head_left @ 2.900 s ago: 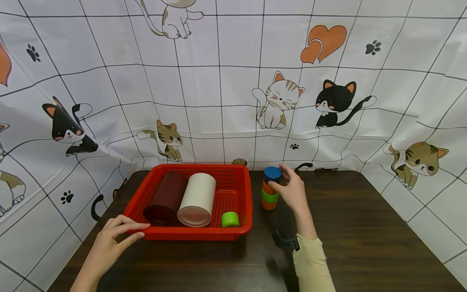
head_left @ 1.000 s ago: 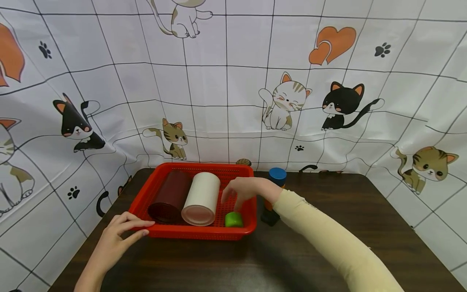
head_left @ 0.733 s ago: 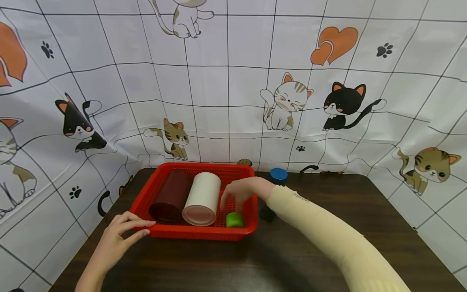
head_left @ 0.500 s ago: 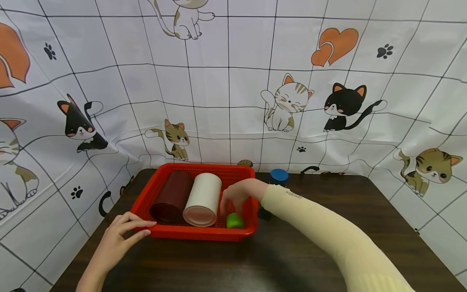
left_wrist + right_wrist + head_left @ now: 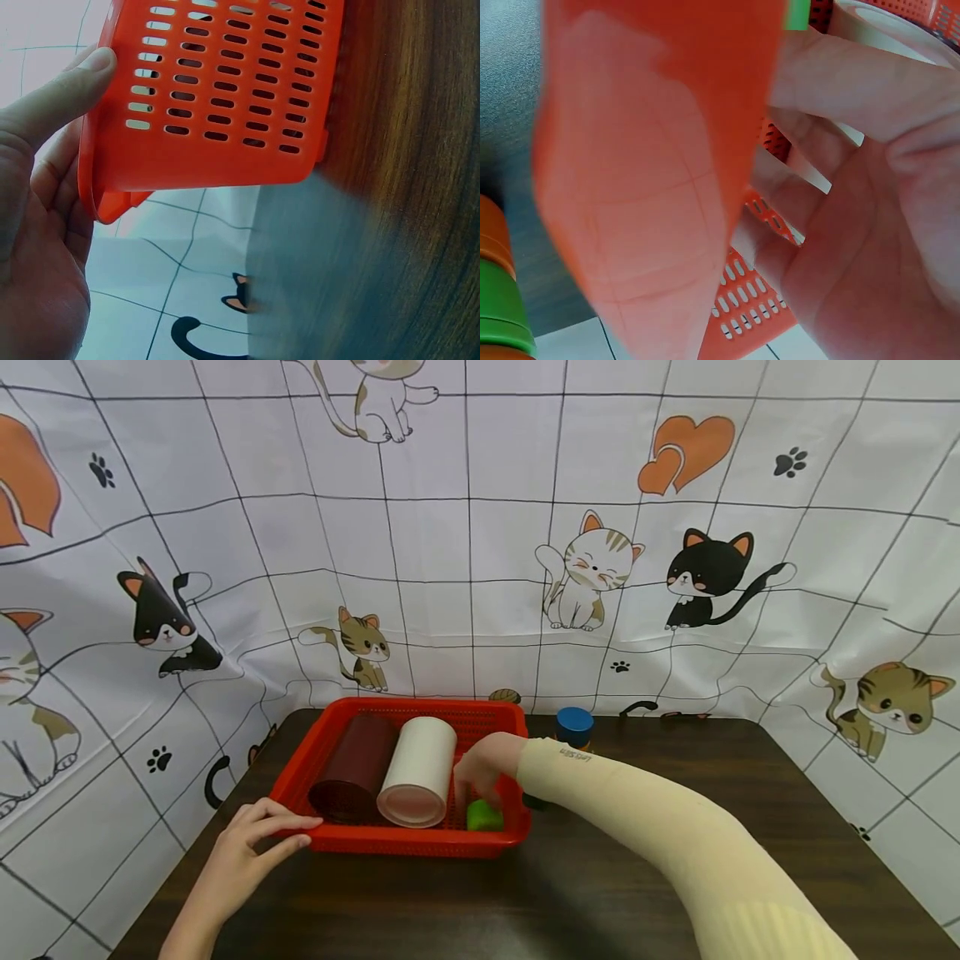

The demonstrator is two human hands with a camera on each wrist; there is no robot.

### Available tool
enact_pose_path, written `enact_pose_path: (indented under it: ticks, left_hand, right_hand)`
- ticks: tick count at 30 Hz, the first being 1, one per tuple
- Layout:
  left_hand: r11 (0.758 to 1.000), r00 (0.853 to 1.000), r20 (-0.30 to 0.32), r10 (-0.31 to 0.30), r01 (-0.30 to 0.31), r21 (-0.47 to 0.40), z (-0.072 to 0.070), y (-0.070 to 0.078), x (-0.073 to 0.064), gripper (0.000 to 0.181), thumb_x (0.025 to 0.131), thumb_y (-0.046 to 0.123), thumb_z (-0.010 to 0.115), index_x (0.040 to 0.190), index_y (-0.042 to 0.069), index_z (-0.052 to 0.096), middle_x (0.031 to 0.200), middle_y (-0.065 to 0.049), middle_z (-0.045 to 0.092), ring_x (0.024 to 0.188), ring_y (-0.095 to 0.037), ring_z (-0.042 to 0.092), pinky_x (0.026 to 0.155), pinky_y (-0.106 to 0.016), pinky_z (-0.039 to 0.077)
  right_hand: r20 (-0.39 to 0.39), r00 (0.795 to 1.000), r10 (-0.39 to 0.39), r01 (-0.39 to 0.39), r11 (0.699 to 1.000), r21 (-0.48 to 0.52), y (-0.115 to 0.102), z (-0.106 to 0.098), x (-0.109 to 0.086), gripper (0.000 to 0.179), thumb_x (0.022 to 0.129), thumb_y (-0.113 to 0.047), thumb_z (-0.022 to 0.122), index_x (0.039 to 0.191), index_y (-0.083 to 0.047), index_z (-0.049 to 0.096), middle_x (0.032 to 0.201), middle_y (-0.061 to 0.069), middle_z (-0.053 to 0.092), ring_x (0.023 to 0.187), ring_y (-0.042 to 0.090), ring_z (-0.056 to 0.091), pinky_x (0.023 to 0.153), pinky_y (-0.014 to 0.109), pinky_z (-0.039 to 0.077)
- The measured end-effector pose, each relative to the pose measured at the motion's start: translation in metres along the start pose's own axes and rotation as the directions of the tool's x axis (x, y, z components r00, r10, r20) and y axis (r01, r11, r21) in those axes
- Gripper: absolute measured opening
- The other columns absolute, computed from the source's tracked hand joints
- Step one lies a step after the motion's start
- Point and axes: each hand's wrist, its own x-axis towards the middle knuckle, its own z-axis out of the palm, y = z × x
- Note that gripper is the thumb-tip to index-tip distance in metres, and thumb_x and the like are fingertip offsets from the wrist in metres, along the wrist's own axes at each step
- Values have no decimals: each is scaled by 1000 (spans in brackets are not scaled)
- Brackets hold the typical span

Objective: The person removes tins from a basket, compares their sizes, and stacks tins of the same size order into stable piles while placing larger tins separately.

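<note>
A red plastic basket (image 5: 405,842) stands on the dark wooden table. My left hand (image 5: 247,852) pinches its front left rim, thumb on the outer wall in the left wrist view. My right hand (image 5: 482,767) reaches down inside the basket's right side, its fingers bent over a small green round container (image 5: 483,817). In the right wrist view the rim hides the fingertips, so a grip on the container cannot be made out. Beside that hand lies a white cylinder (image 5: 422,764), and left of it a dark brown cylinder (image 5: 356,764).
Right of the basket stands a stack of small round containers with a blue one (image 5: 574,725) on top; the right sleeve (image 5: 645,810) mostly covers it. Orange and green ones (image 5: 502,300) show in the right wrist view. A sheet printed with cats (image 5: 472,568) hangs behind the table.
My right hand has left the stack, crossed left into the basket and sunk lower towards the green container. The left hand has stayed at the rim. The head view has shifted slightly.
</note>
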Motion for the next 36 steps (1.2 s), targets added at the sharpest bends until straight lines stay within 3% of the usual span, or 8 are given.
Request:
enact_pose_path:
  ticks: [6, 12, 18, 25, 30, 36]
  left_hand:
    - [1000, 1000, 10, -11, 11, 10, -1, 0, -1, 37, 71, 4, 83, 100, 28, 79, 91, 15, 60, 89, 4, 41, 73, -21, 31]
    - [1000, 1000, 12, -19, 19, 11, -2, 0, -2, 37, 72, 4, 83, 100, 28, 79, 91, 15, 59, 87, 3, 40, 72, -22, 30]
    - [1000, 1000, 11, -21, 20, 10, -2, 0, -2, 37, 72, 4, 83, 100, 28, 79, 92, 15, 60, 87, 3, 40, 71, -23, 30]
    - [1000, 1000, 3, -7, 7, 3, -1, 0, -1, 38, 71, 3, 83, 100, 27, 79, 92, 15, 59, 89, 3, 40, 72, -20, 29]
    - [1000, 1000, 3, -6, 6, 6, -1, 0, -1, 38, 71, 3, 83, 100, 27, 79, 92, 15, 60, 89, 3, 40, 73, -20, 30]
    - [1000, 1000, 10, -17, 17, -1, -1, 0, 0, 37, 72, 4, 83, 100, 27, 79, 92, 15, 59, 86, 3, 39, 71, -20, 29]
  right_hand:
    - [25, 1000, 9, -9, 1000, 2, -4, -1, 0, 54, 82, -5, 79, 122, -39, 70, 106, -13, 67, 100, 9, 53, 86, 28, 54]
    - [49, 996, -77, 77, 997, -6, 1, -3, 4, 54, 82, -8, 79, 132, -22, 65, 117, -6, 66, 103, 10, 55, 94, 25, 51]
    - [94, 985, -143, 136, 988, 71, 5, -3, 10, 58, 83, -6, 77, 137, -11, 56, 128, 1, 63, 104, 9, 54, 98, 23, 49]
    - [124, 983, -133, 120, 987, 106, 5, -4, 12, 62, 85, -5, 75, 142, -15, 54, 136, 2, 60, 110, 10, 54, 107, 37, 47]
    - [124, 982, -142, 132, 988, 80, 7, -6, 11, 59, 85, -8, 75, 140, -17, 57, 132, 1, 62, 109, 10, 55, 102, 35, 50]
    - [106, 986, -125, 107, 981, 163, 13, -11, 5, 55, 84, -11, 77, 134, -15, 55, 127, 0, 60, 104, 8, 51, 95, 29, 51]
